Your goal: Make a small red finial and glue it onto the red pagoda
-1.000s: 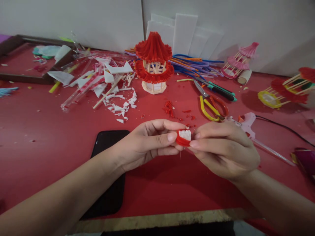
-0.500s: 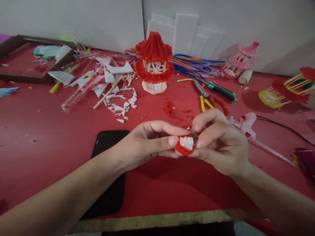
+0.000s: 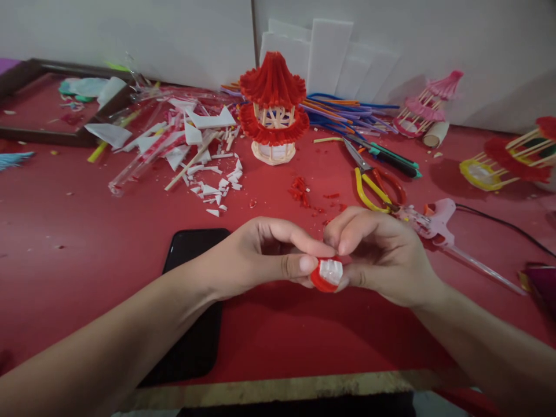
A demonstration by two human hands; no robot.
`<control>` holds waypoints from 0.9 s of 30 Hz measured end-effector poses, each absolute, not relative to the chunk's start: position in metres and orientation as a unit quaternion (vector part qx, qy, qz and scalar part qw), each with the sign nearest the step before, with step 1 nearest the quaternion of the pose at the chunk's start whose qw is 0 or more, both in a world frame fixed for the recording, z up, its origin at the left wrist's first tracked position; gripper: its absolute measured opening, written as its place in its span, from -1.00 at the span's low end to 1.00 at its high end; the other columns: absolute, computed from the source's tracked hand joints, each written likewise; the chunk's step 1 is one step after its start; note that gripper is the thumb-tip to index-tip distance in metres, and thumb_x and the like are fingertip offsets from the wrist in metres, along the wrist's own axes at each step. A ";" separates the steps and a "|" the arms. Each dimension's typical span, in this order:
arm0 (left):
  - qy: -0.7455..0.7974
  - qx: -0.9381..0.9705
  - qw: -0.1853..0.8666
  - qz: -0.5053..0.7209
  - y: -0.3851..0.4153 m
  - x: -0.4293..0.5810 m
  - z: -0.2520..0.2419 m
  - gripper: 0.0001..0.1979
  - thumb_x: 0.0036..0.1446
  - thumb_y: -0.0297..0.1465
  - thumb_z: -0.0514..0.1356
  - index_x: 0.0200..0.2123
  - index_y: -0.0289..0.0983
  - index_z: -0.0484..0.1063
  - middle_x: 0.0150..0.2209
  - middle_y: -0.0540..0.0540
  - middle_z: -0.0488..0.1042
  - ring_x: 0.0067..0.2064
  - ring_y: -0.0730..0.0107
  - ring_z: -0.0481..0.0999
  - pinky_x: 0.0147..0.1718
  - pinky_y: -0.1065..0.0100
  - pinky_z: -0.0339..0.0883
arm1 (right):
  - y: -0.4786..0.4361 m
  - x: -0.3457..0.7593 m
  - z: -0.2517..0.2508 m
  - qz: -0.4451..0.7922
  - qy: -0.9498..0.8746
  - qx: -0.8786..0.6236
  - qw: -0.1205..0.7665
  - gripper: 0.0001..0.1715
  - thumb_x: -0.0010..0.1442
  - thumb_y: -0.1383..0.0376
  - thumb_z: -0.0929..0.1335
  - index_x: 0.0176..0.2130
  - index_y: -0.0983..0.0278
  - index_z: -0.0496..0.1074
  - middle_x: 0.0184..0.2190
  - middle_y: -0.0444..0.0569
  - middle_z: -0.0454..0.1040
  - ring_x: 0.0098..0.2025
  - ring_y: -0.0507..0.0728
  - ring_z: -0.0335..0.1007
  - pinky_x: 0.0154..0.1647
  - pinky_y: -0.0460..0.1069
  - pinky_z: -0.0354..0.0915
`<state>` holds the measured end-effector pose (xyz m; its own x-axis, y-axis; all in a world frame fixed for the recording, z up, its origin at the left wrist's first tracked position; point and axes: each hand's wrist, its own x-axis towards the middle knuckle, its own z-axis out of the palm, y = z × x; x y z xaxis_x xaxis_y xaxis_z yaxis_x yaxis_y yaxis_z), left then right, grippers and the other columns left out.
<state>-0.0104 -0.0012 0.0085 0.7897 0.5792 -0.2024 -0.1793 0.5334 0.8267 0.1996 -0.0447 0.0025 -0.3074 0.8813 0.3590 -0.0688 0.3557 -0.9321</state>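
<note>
A small red-trimmed white piece [image 3: 330, 271] is held up over the red surface [image 3: 282, 341], between both hands. Its left edge is pinched in the closed grip of the left hand [image 3: 271, 255]. Its right side is met by the thumb of the right hand [image 3: 384, 255], whose fingers are curled by the top edge; whether anything is pinched there cannot be told. The trim could be pulled loose by uneven pressure, or the piece dropped if the left pinch were eased. Its underside and far edge are hidden by fingers. The black phone [image 3: 195, 341] is partly covered by the left forearm [image 3: 130, 330]; a red-and-yellow stick model [image 3: 497, 156] is cut off at the right.
</note>
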 end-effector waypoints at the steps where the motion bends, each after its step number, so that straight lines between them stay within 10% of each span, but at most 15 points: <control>1: 0.234 0.433 0.842 0.220 0.000 -0.011 0.009 -0.90 0.03 -0.44 0.44 -0.32 -0.23 0.69 -0.32 -0.08 0.69 -0.32 0.43 0.66 -0.25 0.45 0.55 | -0.045 0.199 0.003 0.475 -0.657 -0.311 0.496 -0.81 0.10 0.39 0.52 -0.30 0.23 0.47 -0.32 -0.12 0.46 -0.30 -0.02 0.47 -0.31 -0.11 0.45; 27: 0.275 0.356 0.831 0.326 -0.007 -0.004 0.007 -0.93 0.13 -0.47 0.36 -0.30 -0.30 0.68 -0.34 -0.03 0.69 -0.32 0.45 0.67 -0.27 0.52 0.58 | -0.045 0.198 -0.003 0.377 -0.675 -0.365 0.519 -0.70 0.07 0.51 0.52 -0.28 0.21 0.44 -0.29 -0.14 0.43 -0.22 0.00 0.41 -0.22 -0.09 0.39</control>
<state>-0.0038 -0.0068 0.0073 0.6358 0.7386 -0.2240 -0.3468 0.5326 0.7720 0.1978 -0.0448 -0.0032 -0.1946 0.8836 0.4259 0.1009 0.4500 -0.8873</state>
